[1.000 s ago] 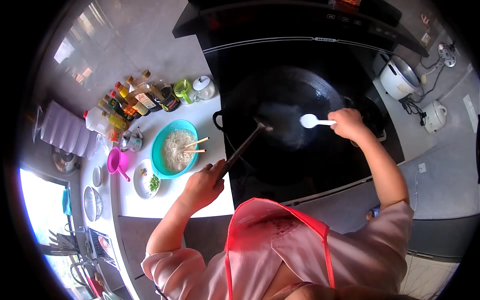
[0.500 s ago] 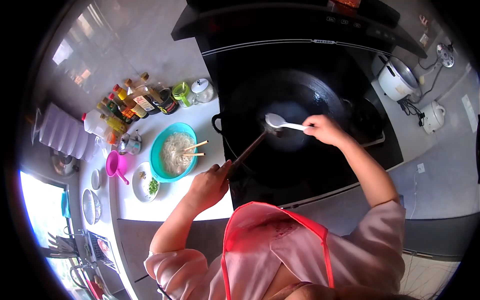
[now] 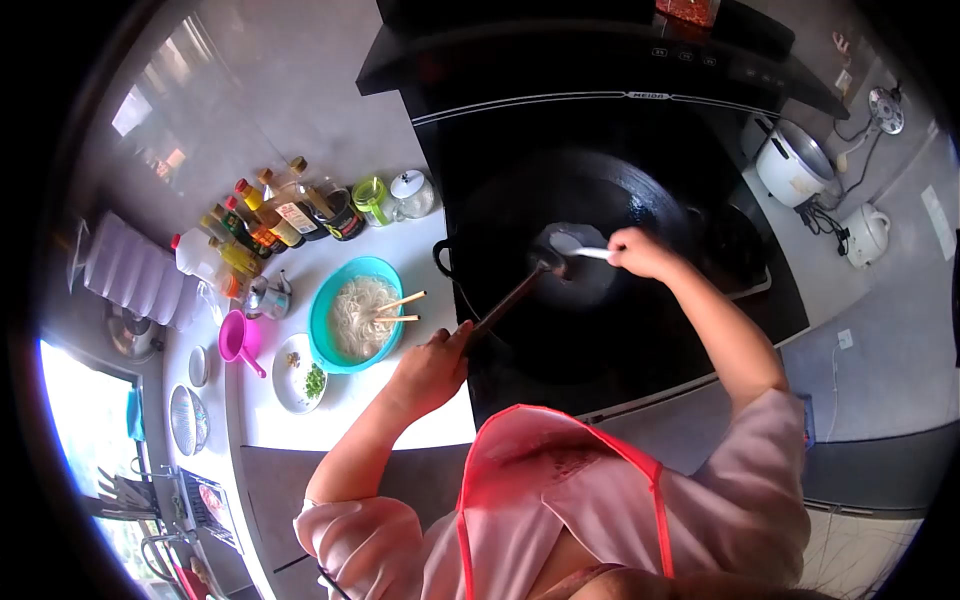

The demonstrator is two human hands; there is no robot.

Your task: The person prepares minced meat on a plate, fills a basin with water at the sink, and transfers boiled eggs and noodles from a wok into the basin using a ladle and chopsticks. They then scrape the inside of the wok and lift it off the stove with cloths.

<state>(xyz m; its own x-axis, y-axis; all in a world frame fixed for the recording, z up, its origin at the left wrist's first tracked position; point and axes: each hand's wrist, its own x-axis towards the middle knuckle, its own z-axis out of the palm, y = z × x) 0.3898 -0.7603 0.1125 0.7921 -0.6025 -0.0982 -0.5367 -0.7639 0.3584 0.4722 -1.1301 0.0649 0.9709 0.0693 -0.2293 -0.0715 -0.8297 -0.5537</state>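
A large dark wok (image 3: 640,190) sits on the black stove, with a pale pool in its middle. My left hand (image 3: 436,366) is wrapped round the long handle of a ladle (image 3: 515,298), whose head rests low in the wok. In my right hand (image 3: 638,252) is the handle of a white spoon (image 3: 590,252); its bowl is over the pale pool, close beside the ladle head. Left of the stove stands a turquoise basin (image 3: 322,322) of white noodles (image 3: 355,318), with two chopsticks (image 3: 402,300) in it.
A plate (image 3: 290,388) with chopped greens, a pink dipper (image 3: 238,338), a kettle (image 3: 268,296), bottles (image 3: 270,218) and jars (image 3: 372,200) stand on the left counter. A rice cooker (image 3: 790,170) and a white kettle (image 3: 866,232) are at the right.
The white spoon's bowl has tilted and sunk lower toward the pale pool. The ladle head has shifted slightly right, and the whole view has moved a little.
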